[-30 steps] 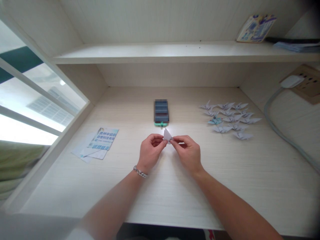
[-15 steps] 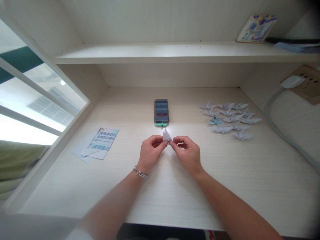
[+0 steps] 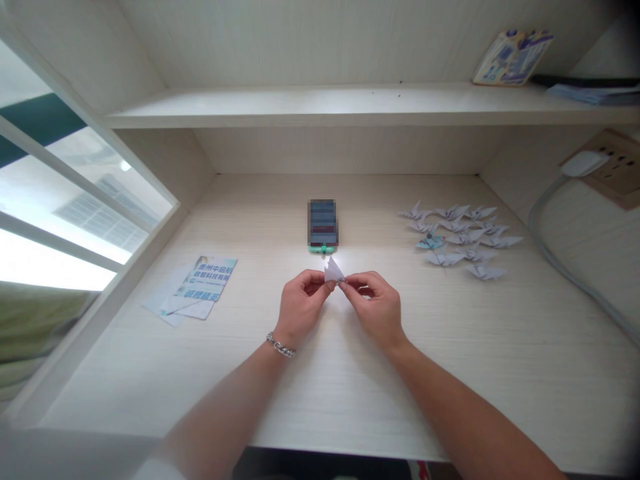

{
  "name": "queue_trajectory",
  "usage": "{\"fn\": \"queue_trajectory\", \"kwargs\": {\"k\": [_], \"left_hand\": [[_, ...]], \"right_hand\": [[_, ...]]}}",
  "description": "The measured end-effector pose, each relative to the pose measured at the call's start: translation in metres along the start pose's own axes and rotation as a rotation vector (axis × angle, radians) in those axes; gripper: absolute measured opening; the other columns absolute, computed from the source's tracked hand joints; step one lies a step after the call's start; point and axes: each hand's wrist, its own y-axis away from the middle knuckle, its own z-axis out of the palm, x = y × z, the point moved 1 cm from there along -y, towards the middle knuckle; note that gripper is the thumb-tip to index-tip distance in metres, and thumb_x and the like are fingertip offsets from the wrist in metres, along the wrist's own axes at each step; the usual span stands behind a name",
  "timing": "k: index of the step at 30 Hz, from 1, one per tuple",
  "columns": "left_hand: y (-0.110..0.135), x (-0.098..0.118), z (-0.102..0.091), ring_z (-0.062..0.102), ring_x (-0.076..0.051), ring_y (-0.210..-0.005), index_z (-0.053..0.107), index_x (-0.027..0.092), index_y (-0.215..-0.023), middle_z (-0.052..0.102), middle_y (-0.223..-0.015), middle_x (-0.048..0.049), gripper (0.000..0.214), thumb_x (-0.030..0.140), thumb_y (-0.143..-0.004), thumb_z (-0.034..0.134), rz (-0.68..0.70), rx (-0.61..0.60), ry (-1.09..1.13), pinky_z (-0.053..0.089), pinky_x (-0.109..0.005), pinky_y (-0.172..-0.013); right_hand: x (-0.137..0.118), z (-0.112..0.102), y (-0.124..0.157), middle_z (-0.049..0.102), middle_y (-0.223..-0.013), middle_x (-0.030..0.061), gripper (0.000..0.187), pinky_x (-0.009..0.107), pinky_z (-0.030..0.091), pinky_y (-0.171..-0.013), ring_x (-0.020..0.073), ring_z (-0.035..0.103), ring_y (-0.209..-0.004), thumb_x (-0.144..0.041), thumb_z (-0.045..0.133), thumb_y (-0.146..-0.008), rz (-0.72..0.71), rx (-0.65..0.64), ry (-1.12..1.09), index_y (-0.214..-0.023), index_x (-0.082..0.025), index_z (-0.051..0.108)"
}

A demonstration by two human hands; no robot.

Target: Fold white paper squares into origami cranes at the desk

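Between my two hands a small folded piece of white paper point(image 3: 333, 270) points up, its tip narrow and its lower edge pinched. My left hand point(image 3: 304, 299) grips its left side with thumb and fingertips; a chain bracelet point(image 3: 281, 345) circles that wrist. On the other side my right hand point(image 3: 373, 303) pinches the paper's lower right corner. Just beyond the paper lies a phone point(image 3: 323, 223) with a blurred screen and a green edge. The fine folds under my thumbs are hidden.
Several folded paper cranes point(image 3: 463, 237), one of them blue, are grouped at the right. Printed sheets point(image 3: 205, 287) lie at the left. A grey cable point(image 3: 560, 267) runs from a wall socket point(image 3: 613, 167) down the right side. Overhead, a shelf point(image 3: 300, 103) crosses the desk.
The folded paper's upper points look closer together and it has tilted slightly in my fingers. Both hands stay in nearly the same place.
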Motion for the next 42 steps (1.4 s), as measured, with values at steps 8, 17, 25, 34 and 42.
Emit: {"fn": "queue_trajectory", "kwargs": {"k": [8, 17, 25, 34, 42], "left_hand": [[0.002, -0.001, 0.001, 0.062, -0.016, -0.076, 0.063, 0.015, -0.083, 0.067, -0.082, -0.006, 0.023, 0.036, -0.074, 0.06, 0.019, 0.01, -0.093, 0.049, -0.027, -0.07], [0.006, 0.004, 0.003, 0.061, -0.014, -0.073, 0.064, 0.017, -0.084, 0.066, -0.082, -0.0035, 0.018, 0.032, -0.079, 0.055, 0.101, -0.045, -0.298, 0.05, -0.025, -0.069], [0.007, 0.004, 0.003, 0.061, -0.014, -0.076, 0.065, 0.019, -0.089, 0.067, -0.089, -0.0042, 0.019, 0.031, -0.079, 0.054, 0.14, -0.071, -0.373, 0.05, -0.025, -0.071], [0.005, -0.002, 0.001, 0.062, -0.016, -0.08, 0.064, 0.017, -0.093, 0.066, -0.093, -0.0067, 0.023, 0.032, -0.08, 0.052, 0.062, -0.104, -0.228, 0.05, -0.027, -0.073], [-0.003, -0.009, -0.003, 0.061, -0.015, -0.073, 0.055, 0.015, -0.096, 0.062, -0.083, -0.0056, 0.034, 0.032, -0.07, 0.066, -0.108, 0.01, 0.008, 0.05, -0.026, -0.064]], "right_hand": [[0.001, 0.0, -0.001, 0.065, -0.077, 0.0035, 0.012, 0.028, 0.05, -0.064, 0.0158, 0.06, -0.07, -0.029, 0.06, -0.074, 0.041, -0.012, 0.01, -0.077, -0.019, 0.065], [0.004, 0.003, -0.001, 0.067, -0.079, 0.0044, 0.019, 0.028, 0.049, -0.064, 0.017, 0.061, -0.071, -0.033, 0.058, -0.076, 0.138, -0.075, -0.045, -0.082, -0.017, 0.065], [0.01, 0.002, -0.004, 0.065, -0.077, 0.0039, 0.017, 0.028, 0.048, -0.065, 0.0171, 0.06, -0.071, -0.033, 0.056, -0.077, 0.167, -0.091, -0.096, -0.08, -0.017, 0.063], [0.015, 0.003, -0.006, 0.066, -0.079, 0.0051, 0.018, 0.029, 0.048, -0.064, 0.0171, 0.06, -0.07, -0.032, 0.059, -0.075, 0.205, -0.107, -0.185, -0.084, -0.017, 0.063], [0.022, 0.003, -0.007, 0.064, -0.079, 0.0049, 0.02, 0.027, 0.049, -0.059, 0.0165, 0.059, -0.069, -0.033, 0.061, -0.073, 0.274, -0.133, -0.323, -0.085, -0.017, 0.062]]}}
